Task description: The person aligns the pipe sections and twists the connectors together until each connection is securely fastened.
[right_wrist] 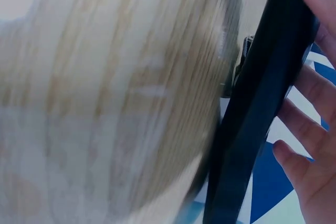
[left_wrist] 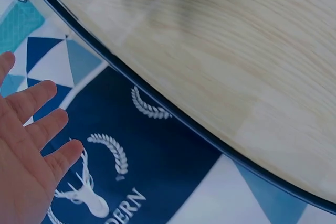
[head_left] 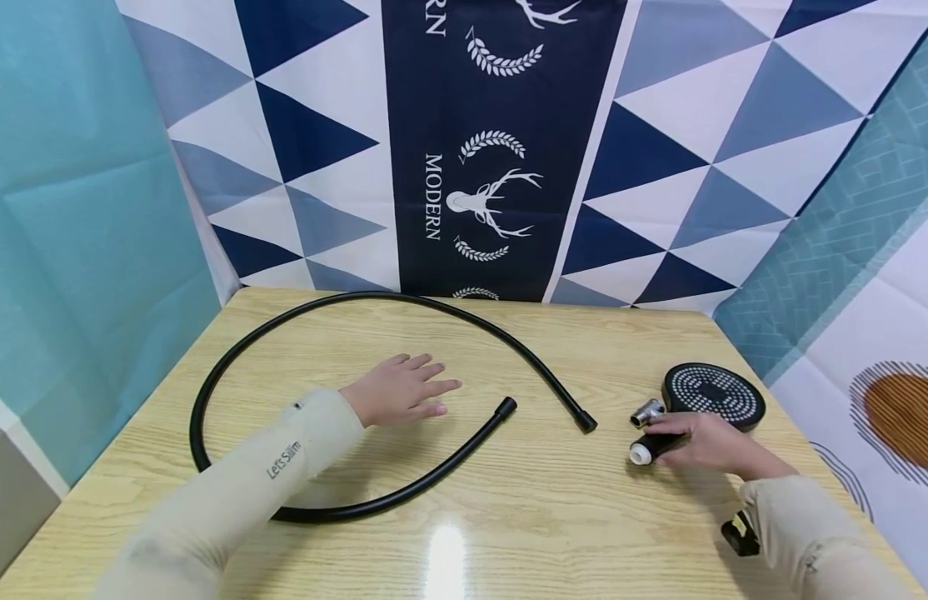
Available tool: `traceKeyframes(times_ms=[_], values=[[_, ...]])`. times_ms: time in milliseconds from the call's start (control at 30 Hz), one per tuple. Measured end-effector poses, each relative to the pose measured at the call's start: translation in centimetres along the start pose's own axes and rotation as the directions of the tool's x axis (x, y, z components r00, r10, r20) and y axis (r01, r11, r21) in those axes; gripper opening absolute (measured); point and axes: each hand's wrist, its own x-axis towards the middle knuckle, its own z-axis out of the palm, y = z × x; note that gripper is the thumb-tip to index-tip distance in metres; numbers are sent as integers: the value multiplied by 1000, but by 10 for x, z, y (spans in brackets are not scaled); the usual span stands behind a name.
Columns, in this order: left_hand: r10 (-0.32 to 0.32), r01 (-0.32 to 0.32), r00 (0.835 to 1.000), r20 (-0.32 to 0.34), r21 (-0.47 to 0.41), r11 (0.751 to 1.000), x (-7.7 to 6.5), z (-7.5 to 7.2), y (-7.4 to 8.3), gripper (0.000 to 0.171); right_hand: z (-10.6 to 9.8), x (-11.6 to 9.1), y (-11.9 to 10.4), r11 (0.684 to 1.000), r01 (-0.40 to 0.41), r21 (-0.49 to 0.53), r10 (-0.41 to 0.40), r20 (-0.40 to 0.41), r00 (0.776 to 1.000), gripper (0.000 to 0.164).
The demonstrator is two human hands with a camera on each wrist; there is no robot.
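My right hand (head_left: 700, 444) grips the handle of a black shower head (head_left: 715, 393) on the right of the table, fingers on one side and thumb on the other. The handle's white threaded end (head_left: 641, 454) points left past the fingers. In the right wrist view the dark handle (right_wrist: 257, 93) runs along the fingers. My left hand (head_left: 404, 392) is spread palm down inside the loop of a black shower hose (head_left: 199, 417) and holds nothing. Its fingers also show in the left wrist view, apart from the hose (left_wrist: 157, 107).
A small chrome fitting (head_left: 647, 412) lies between the shower head and the hose ends. Both hose ends point toward the table's middle. A small black item with a yellow mark (head_left: 741, 537) shows beside the right sleeve. A patterned cloth (head_left: 475, 200) hangs behind the wooden table (head_left: 539, 517).
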Motion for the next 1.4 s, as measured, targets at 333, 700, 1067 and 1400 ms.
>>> traceKeyframes(times_ms=[333, 700, 1067, 1400], values=[[43, -44, 999, 24, 18, 999, 15, -3, 17, 51, -3, 5, -7, 994, -84, 72, 78, 89, 993, 43], [59, -59, 998, 6, 69, 996, 10, 1, 15, 48, 2, 9, -12, 966, -224, 128, 211, 107, 972, 47], [53, -59, 997, 50, 112, 992, 22, -1, 24, 50, 15, 9, -15, 956, -229, 181, 229, 21, 973, 42], [83, -89, 995, 50, 146, 985, 36, -1, 30, 51, 16, 4, -28, 942, -283, 182, 288, -1, 958, 42]])
